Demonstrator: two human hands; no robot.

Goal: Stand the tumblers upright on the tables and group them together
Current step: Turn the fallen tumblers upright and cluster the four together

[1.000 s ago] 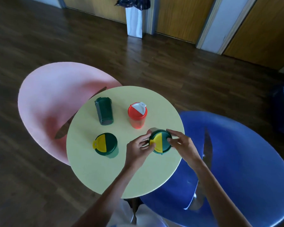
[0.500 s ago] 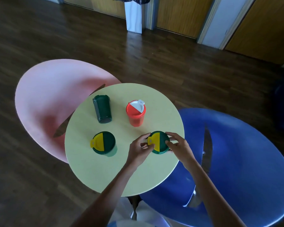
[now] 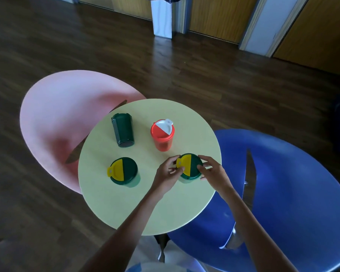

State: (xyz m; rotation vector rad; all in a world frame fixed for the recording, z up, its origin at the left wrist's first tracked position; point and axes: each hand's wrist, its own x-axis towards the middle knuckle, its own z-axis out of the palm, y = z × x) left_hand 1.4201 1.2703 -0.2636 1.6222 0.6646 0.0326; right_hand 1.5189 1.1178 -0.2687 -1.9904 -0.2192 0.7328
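On the round yellow table [image 3: 126,209] stand three upright tumblers. A green tumbler with a green-and-yellow lid [image 3: 191,166] is at the right edge; my left hand [image 3: 168,173] and my right hand [image 3: 214,171] both grip its lid rim from either side. A second green tumbler with a yellow-flap lid [image 3: 124,171] stands at the left front. A red tumbler with a red-and-white lid [image 3: 162,136] stands at the back middle. A dark green tumbler [image 3: 123,130] lies on its side at the back left, its base toward me.
A lower pink round table [image 3: 63,114] sits to the left and a lower blue round table [image 3: 294,193] to the right, both partly under the yellow one. Dark wooden floor surrounds them. A white stand [image 3: 162,18] and wooden doors are at the back.
Both hands have stayed on the right green tumbler, which shifted slightly; my fingers moved a little around its lid. The other tumblers have not moved.
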